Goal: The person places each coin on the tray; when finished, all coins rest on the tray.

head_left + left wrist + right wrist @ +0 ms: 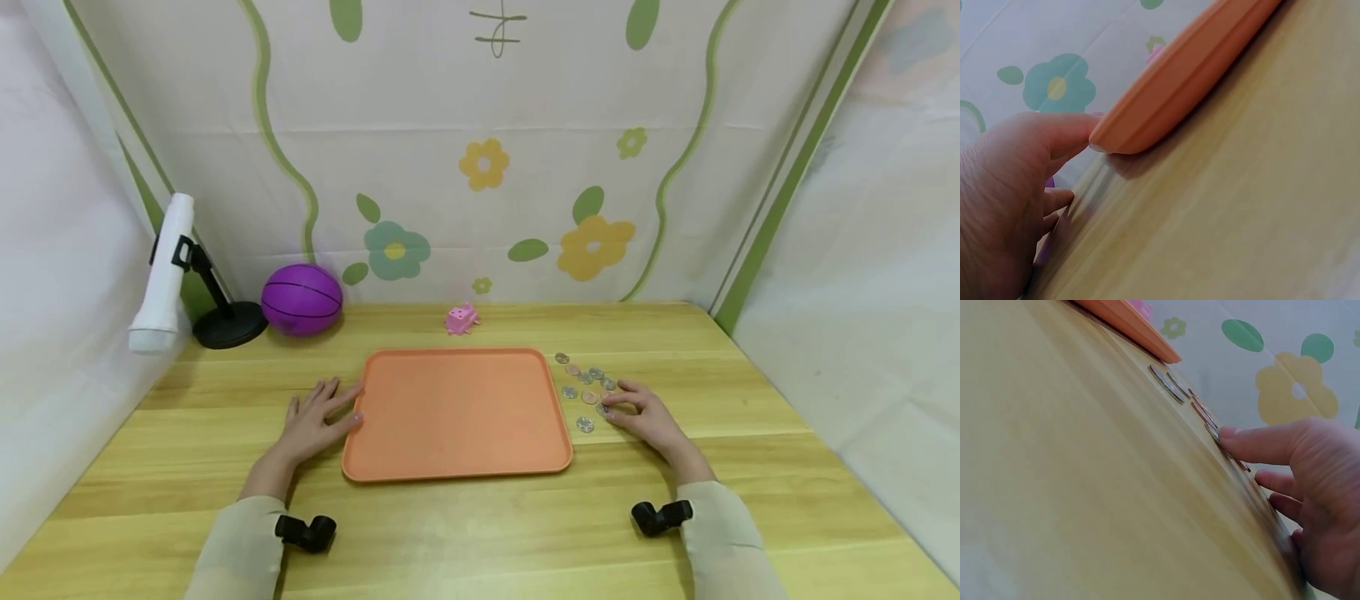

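In the head view an orange tray [457, 417] lies flat in the middle of the table. My left hand [309, 423] is at its left edge, thumb and index finger touching the rim and the other fingers spread on the tabletop. Right of the tray lie several loose coins, silver and copper coloured, among them a silver coin [585, 424] nearest the front. My right hand [648, 421] rests at the right side of this group, with thumb and index fingertips at another silver coin [1212, 431] on the table. The thumb tip partly covers that coin in the right wrist view.
Behind the tray stands a small pink toy [461, 318]. At the back left are a purple ball [302, 300] and a white microphone [161, 275] on a black stand [229, 325]. Flowered fabric walls [420, 100] enclose the wooden table [465, 533] at the back and sides.
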The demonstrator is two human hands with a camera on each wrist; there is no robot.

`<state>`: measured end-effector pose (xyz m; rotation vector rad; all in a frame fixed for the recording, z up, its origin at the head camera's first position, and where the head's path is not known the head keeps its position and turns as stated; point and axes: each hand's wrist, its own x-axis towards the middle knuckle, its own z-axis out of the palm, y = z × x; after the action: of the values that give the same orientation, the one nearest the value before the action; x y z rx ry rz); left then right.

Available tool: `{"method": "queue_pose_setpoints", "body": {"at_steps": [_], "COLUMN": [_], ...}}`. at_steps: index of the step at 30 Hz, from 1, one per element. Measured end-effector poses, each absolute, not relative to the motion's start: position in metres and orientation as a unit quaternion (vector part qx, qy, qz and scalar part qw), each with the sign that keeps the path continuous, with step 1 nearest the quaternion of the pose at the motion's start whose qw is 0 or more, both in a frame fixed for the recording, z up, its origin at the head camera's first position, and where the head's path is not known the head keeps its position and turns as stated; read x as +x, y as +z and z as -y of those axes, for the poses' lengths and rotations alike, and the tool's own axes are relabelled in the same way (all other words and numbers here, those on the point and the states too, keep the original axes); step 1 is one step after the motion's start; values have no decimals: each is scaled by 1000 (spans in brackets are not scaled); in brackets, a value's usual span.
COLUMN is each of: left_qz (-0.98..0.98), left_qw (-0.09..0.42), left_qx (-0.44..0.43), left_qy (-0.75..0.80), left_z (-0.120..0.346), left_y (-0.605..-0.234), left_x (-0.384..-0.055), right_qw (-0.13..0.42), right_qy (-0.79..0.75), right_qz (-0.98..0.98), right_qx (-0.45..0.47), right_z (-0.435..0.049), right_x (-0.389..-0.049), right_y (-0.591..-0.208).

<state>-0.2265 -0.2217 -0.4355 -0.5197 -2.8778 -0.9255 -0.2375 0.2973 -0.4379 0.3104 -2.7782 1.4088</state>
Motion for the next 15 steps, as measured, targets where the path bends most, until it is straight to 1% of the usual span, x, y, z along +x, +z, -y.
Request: {"method": "queue_pose_setpoints", "body": {"at_steps": [5, 15], "left_qz": [937, 938], "left_qw": [41, 40], "left_qx": [-169, -169], "left_qy": [-301, -301], "left_z": [222, 222], "left_y": [-435, -438], "left_x": [-226, -227], "right_qw": [20, 33], "right_qy": [437, 436], "right_qz": [894, 895], "right_qx": [96, 89], "right_z": [-295, -294], "right_x": [-238, -238], "right_y": [-437, -439]}}
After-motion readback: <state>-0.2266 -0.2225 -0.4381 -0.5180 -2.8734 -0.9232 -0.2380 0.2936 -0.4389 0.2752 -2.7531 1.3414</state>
